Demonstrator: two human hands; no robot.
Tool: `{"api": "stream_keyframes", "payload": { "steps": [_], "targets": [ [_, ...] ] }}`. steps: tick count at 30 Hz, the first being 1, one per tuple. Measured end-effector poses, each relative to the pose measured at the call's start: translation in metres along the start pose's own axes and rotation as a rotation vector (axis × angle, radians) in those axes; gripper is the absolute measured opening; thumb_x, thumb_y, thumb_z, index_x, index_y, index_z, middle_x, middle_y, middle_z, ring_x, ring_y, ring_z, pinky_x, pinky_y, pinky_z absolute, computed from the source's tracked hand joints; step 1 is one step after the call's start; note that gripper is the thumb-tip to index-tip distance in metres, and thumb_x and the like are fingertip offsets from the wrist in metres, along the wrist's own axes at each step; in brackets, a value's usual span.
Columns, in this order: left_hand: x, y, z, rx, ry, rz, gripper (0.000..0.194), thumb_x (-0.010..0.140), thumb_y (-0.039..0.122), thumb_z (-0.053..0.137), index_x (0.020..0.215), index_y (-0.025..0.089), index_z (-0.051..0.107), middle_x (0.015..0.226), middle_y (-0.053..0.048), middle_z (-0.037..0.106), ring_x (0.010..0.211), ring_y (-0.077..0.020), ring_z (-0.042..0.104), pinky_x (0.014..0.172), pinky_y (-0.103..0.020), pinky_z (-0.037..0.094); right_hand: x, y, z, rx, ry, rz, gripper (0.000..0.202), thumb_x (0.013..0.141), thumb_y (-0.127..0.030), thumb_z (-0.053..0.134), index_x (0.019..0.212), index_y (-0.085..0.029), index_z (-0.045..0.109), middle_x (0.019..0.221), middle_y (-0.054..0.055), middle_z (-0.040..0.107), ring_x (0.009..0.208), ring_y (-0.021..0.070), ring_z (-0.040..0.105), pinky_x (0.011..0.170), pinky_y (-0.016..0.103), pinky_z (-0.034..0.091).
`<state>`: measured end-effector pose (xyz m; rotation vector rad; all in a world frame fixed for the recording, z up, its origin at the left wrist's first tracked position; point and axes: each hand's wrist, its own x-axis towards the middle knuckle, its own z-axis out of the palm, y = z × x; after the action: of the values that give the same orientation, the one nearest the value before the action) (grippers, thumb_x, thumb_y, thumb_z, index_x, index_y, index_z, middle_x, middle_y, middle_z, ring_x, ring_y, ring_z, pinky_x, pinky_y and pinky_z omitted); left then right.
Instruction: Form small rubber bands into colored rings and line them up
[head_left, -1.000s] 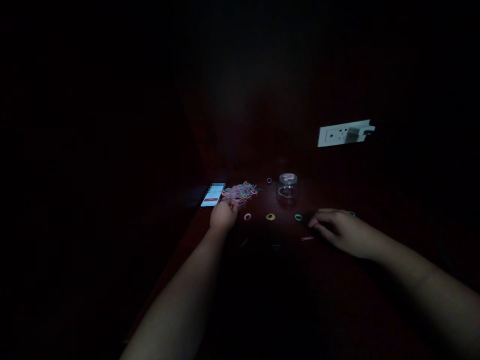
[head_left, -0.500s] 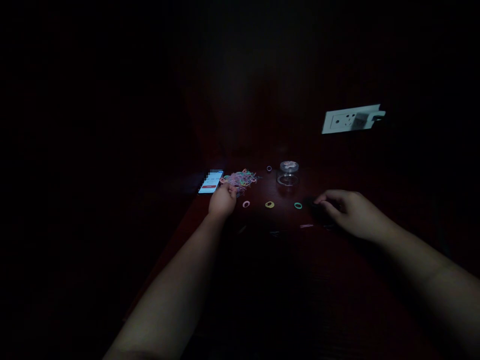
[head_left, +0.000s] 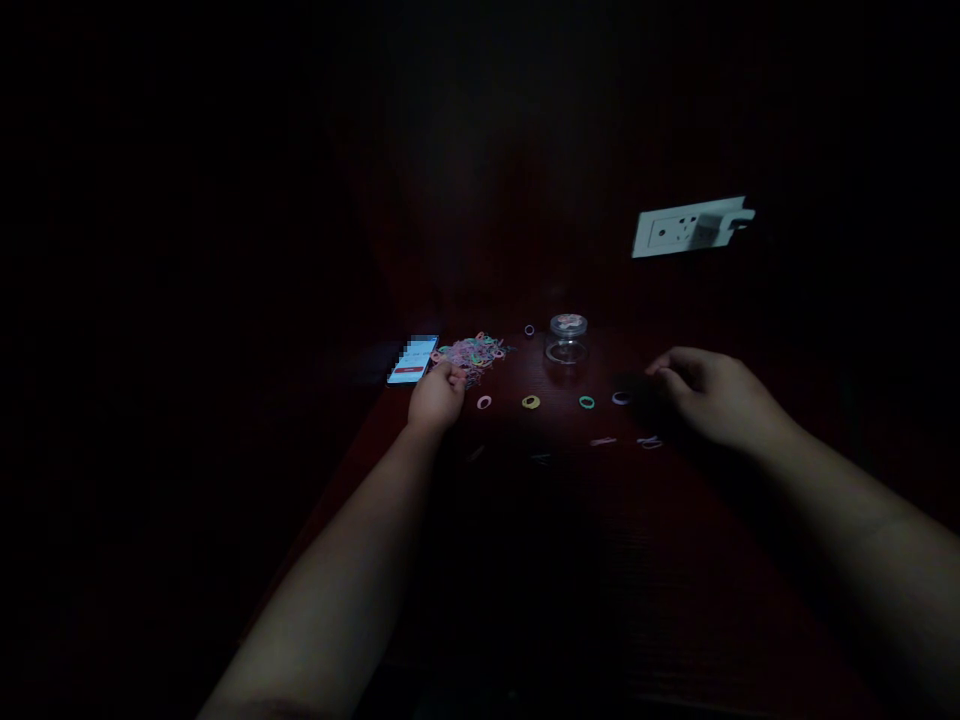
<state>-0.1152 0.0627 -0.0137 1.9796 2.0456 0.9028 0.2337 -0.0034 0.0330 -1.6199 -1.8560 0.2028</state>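
My left hand [head_left: 439,396] rests at the near side of a pile of small colourful hair ties [head_left: 472,350], fingers closed; what they hold, if anything, is hidden. To the right, my right hand [head_left: 720,395] hovers over the table with thumb and forefinger slightly apart and nothing visible between them. Left of its fingertips lies a pale purple hair tie [head_left: 622,398]. It ends a row with a pink hair tie [head_left: 484,402], a yellow hair tie [head_left: 531,402] and a green hair tie [head_left: 586,402]. Thin bands lie nearer me, including a pinkish one [head_left: 603,441] and a pale one [head_left: 649,442].
A clear lidded jar [head_left: 568,340] stands behind the row, with a small ring-shaped tie [head_left: 529,330] to its left. A lit phone [head_left: 413,360] lies left of the pile. On the back wall is a socket panel [head_left: 667,232] with a plug. The surroundings are very dark.
My right hand has moved slightly right and up, leaving the pale purple hair tie uncovered on the table. My left hand stays by the pile. The whole view has shifted a little.
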Motion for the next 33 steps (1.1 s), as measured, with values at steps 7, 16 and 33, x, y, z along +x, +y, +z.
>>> {"api": "stream_keyframes", "payload": {
  "steps": [7, 16, 33],
  "targets": [
    [0.0, -0.001, 0.0, -0.008, 0.009, -0.004, 0.016, 0.086, 0.023, 0.053, 0.095, 0.021, 0.066, 0.098, -0.003, 0.073, 0.083, -0.0165, 0.065, 0.076, -0.024, 0.048, -0.001, -0.001, 0.003, -0.009, -0.027, -0.005, 0.018, 0.085, -0.027, 0.048, 0.084, -0.022, 0.065, 0.079, 0.005, 0.071, 0.069, 0.0216, 0.066, 0.063, 0.033, 0.048],
    [0.002, -0.007, 0.005, -0.023, 0.021, 0.016, 0.016, 0.086, 0.025, 0.053, 0.095, 0.02, 0.066, 0.1, -0.004, 0.073, 0.088, -0.0169, 0.066, 0.079, -0.024, 0.048, 0.0, 0.005, 0.005, 0.005, -0.051, -0.015, 0.017, 0.085, -0.029, 0.048, 0.085, -0.023, 0.065, 0.081, 0.005, 0.072, 0.07, 0.0222, 0.067, 0.062, 0.033, 0.049],
    [0.006, -0.012, 0.011, -0.053, 0.045, 0.042, 0.013, 0.085, 0.021, 0.053, 0.09, 0.019, 0.064, 0.098, -0.003, 0.071, 0.083, -0.0152, 0.064, 0.073, -0.023, 0.048, -0.001, 0.004, 0.008, 0.016, -0.102, -0.032, 0.018, 0.086, -0.03, 0.048, 0.086, -0.022, 0.064, 0.08, 0.005, 0.072, 0.068, 0.0224, 0.067, 0.061, 0.033, 0.049]
  ]
}}
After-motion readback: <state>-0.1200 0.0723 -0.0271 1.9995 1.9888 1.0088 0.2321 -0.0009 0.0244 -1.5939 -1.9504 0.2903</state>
